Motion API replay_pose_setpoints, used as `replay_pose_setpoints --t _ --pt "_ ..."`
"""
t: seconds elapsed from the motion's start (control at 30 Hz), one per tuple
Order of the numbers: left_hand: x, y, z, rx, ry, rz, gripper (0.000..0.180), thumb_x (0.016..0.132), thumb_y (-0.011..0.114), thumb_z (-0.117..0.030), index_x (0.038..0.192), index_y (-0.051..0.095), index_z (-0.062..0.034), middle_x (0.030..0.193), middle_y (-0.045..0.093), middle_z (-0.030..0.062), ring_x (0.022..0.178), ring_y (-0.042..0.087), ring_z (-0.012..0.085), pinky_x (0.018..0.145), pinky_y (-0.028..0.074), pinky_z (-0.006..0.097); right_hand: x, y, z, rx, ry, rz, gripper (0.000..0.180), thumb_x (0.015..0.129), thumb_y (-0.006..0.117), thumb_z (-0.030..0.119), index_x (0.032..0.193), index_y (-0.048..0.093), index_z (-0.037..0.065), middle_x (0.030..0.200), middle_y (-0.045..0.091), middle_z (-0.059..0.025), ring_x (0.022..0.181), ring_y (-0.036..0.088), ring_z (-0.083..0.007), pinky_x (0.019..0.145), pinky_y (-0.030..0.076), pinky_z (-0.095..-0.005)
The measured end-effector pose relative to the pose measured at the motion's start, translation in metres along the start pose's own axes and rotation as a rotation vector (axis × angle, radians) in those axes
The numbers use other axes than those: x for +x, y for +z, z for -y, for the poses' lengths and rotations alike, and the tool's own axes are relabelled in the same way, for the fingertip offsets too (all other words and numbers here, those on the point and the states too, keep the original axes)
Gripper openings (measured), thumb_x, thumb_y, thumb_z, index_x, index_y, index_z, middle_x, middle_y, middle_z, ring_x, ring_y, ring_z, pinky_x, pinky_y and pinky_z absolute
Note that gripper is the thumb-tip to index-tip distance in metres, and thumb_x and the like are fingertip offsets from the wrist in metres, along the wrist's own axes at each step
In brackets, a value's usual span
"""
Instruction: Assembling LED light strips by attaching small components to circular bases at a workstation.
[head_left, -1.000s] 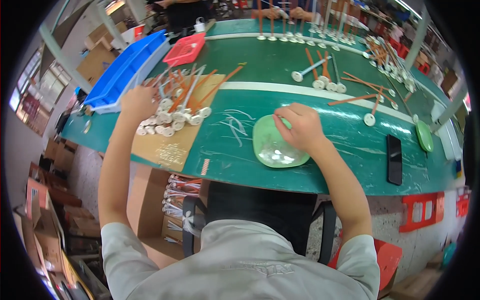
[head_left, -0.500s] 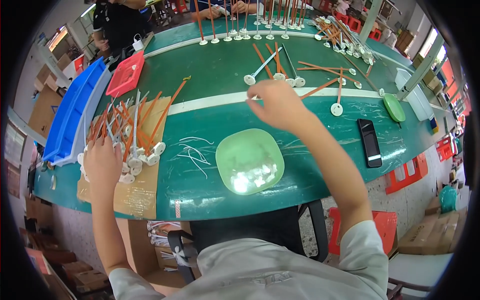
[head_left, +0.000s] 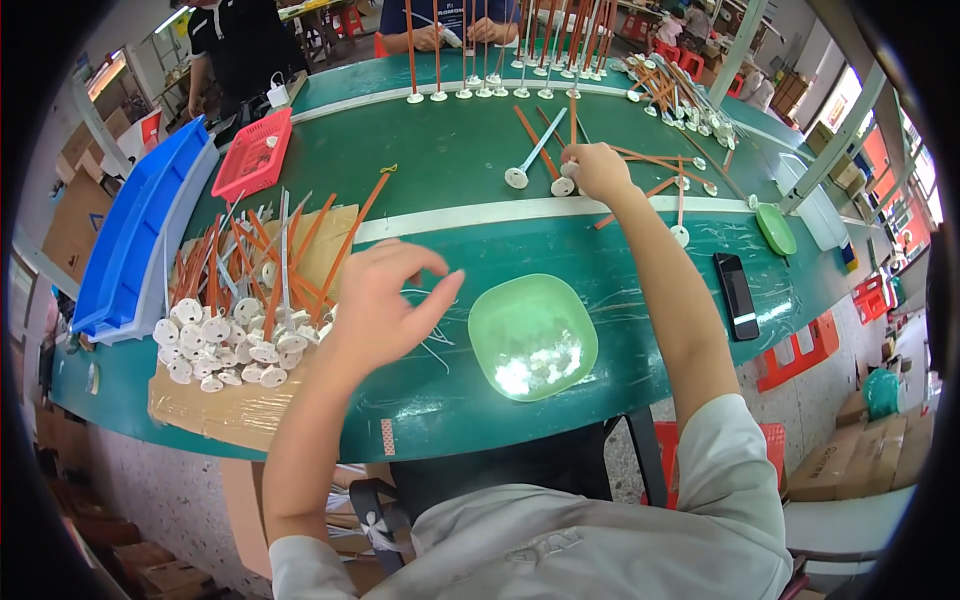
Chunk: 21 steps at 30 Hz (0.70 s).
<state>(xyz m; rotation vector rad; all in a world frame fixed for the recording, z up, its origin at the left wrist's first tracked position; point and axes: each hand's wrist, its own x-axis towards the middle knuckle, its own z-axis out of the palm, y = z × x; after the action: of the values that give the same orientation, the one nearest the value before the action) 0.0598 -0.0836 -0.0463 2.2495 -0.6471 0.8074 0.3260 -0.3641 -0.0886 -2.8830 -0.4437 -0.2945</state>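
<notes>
The right hand pinches a white-footed rod on the green worktop — the left hand, fingers loosely apart and empty, hovers beside the green bowl.

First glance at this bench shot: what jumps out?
The pale green bowl at the near edge of the green table, with small white bits in it. Left of it, a heap of orange and white rods with white disc ends lies on cardboard, the left hand hovering beside it with fingers curled. The right hand reaches to the table's middle, onto a rod's disc end.
</notes>
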Motion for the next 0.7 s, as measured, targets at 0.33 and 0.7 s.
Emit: replay_pose_setpoints --t 0.33,0.7 --pt "0.011 0.074 0.003 -0.884 -0.678 0.074 0.035 0.100 0.060 -0.025 0.123 0.061 0.0015 0.105 0.070 0.0130 0.089 0.069 0.0181 0.079 0.054 0.030 -0.131 -0.026 0.065 0.991 -0.371 -0.247 0.029 0.082 0.077 0.007 0.109 0.069 0.002 0.099 0.074 -0.0078 0.093 0.070 -0.0183 0.082 0.053 -0.0314" --pt "-0.017 0.079 0.000 -1.396 -0.724 0.207 0.039 0.102 0.055 -0.029 0.124 0.060 0.0024 0.114 0.067 0.0125 0.099 0.067 0.0193 0.086 0.053 0.032 -0.186 -0.023 0.082 1.083 -0.573 -0.112 0.026 0.081 0.075 -0.002 0.106 0.068 -0.002 0.103 0.071 -0.0119 0.087 0.068 -0.0183 0.077 0.055 -0.0302"
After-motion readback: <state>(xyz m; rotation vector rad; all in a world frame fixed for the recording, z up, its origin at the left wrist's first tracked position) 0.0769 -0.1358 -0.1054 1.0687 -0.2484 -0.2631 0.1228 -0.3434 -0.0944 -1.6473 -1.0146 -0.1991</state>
